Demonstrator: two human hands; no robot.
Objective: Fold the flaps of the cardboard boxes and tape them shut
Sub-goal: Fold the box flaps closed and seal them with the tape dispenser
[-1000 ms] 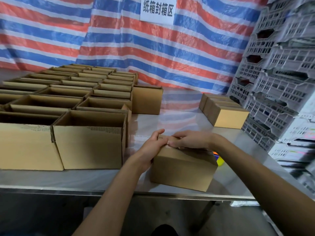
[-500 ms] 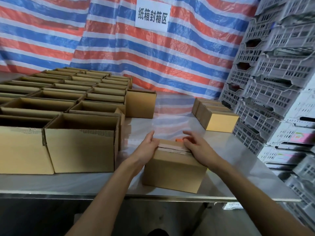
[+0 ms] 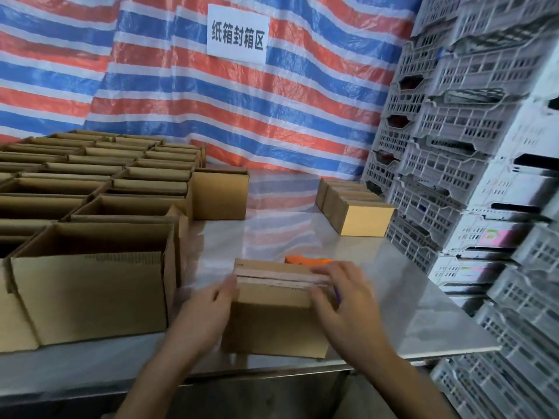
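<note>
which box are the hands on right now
The small closed box at the table's front edge, between the left hand and right hand; the open boxes and the far-right ones are untouched.

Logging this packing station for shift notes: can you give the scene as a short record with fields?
box being worked: small cardboard box, flaps folded, tape along the top
left hand: presses its left end
right hand: rests on its right end, blurred
behind it: orange thing, partly hidden
left: open boxes
far right: closed boxes
surface: metal table
</note>
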